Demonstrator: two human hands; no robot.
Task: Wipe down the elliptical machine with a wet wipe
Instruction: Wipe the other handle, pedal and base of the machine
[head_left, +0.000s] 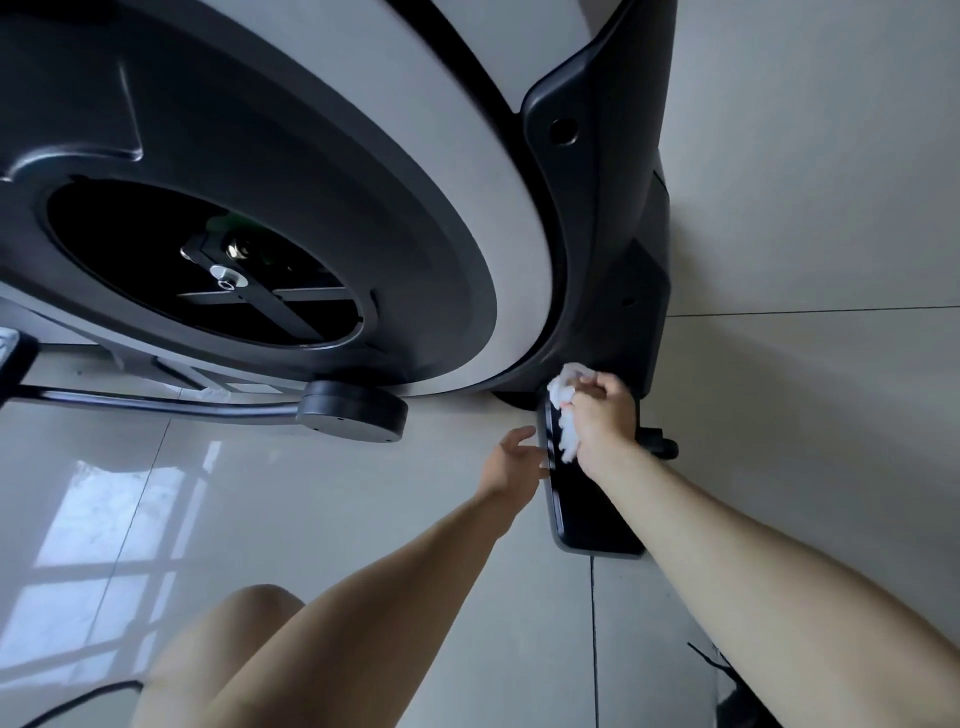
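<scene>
The right hand is closed in a fist around a crumpled white wet wipe, pressing it on the dark base foot of the elliptical machine, just below the rim of the large round flywheel housing; part of the wipe bulges out above the knuckles and part trails down below the palm; the left hand is open, fingers loosely spread, its fingertips at the left edge of the same foot and gripping nothing; a black crank arm with a round end cap lies left of the hands; the pale tiled floor reflects a window; a bare knee shows at the bottom.
</scene>
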